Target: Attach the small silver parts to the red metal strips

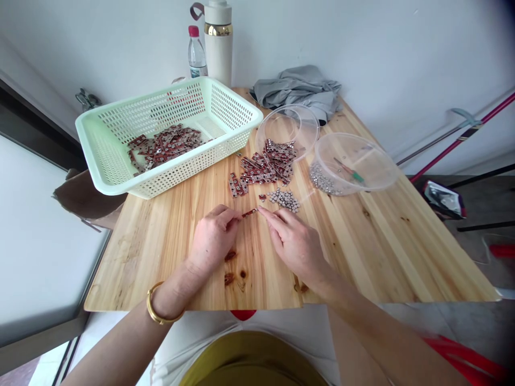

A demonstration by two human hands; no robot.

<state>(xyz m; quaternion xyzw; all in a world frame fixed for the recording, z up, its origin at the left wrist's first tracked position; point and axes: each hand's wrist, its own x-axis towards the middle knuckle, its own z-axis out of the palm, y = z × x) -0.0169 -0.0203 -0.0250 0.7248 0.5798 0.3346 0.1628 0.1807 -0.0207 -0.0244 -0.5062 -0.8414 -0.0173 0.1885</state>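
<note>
Over on the left of the pale pine tabletop (161, 252) sits a mint-green perforated plastic basket (120, 145), its floor strewn with a heap of small dark-red circuit strips (164, 145). Behind it, against the white wall, stand a clear water bottle with a pink cap (197, 52) and a tall cream flask with a gold band (218, 43). Nearer the front edge, the person's left hand (213, 238), a gold bangle (159, 313) on its wrist, rests on the wood with thumb and forefinger pinched on one end of a single small red circuit strip (250, 213), which lies low over the table between the two hands. The right hand (295, 244) meets it from the other side, its forefinger tip touching the strip's far end; I cannot tell whether that hand is actually pinching anything. Just beyond the fingers lies a loose pile of more red strips (263, 166) spilling from a tipped clear plastic tub (287, 126), and beside it a little cluster of small silver round parts (284, 199). Further right, a second clear plastic bowl (356, 163) lies on its side with more silver parts at its mouth and a green-handled tool (349, 170) inside. A crumpled grey cloth (298, 88) sits at the table's back edge.
</note>
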